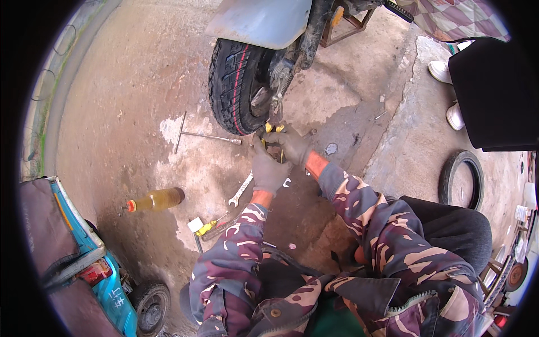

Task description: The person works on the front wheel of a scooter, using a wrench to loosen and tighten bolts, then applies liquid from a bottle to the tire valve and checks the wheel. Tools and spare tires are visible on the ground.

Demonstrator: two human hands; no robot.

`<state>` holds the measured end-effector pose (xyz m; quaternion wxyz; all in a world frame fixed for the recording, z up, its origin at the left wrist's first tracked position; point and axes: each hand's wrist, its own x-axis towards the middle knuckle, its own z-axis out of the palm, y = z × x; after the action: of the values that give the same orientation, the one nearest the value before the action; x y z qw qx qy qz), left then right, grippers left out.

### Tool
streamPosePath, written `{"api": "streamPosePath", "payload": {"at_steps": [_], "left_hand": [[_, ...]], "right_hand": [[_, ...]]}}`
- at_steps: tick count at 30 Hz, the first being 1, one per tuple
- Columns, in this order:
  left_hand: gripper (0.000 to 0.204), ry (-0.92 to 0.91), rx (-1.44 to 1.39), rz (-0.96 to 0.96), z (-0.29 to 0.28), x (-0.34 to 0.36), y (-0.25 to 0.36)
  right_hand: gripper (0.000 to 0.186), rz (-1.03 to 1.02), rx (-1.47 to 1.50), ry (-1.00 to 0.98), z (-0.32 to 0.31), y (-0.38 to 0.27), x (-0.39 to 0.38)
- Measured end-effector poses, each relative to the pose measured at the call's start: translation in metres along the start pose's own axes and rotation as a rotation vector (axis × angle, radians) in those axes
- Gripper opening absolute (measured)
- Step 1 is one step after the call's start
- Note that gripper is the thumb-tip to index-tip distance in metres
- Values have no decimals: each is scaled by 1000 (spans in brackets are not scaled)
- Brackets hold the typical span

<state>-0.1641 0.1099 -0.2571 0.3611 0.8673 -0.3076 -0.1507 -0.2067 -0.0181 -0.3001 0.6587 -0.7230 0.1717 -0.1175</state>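
Observation:
My left hand (270, 170) and my right hand (293, 144), both in grey gloves, are close together just below the wheel's hub. Their fingers are closed around the yellow handles of a pair of pliers (274, 128). The dark jaws of the pliers point up at a metal rod end (277, 104) beside the motorcycle wheel. To the left of the pliers stands the black tyre (230, 90) with a red line along its tread. An open-end wrench (241, 189) lies on the ground by my left wrist. My fingertips are partly hidden.
A T-handle socket wrench (210, 136) lies left of the wheel. Nearer are a bottle of yellowish liquid (160, 199) and a yellow-handled screwdriver (206, 227). A loose tyre (479, 177) lies right, below a person's white shoes (455, 117). A teal vehicle (119, 297) stands lower left.

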Motion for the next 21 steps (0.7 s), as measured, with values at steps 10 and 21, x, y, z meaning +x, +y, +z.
{"api": "streamPosePath", "payload": {"at_steps": [10,21], "left_hand": [[125,-39,102,-47,2,1,-9],[121,-11,37,45,4,5,-22]], "right_hand": [[28,237,621,-42,4,-1,2],[25,-342,20,-110,2,38,9]]}}
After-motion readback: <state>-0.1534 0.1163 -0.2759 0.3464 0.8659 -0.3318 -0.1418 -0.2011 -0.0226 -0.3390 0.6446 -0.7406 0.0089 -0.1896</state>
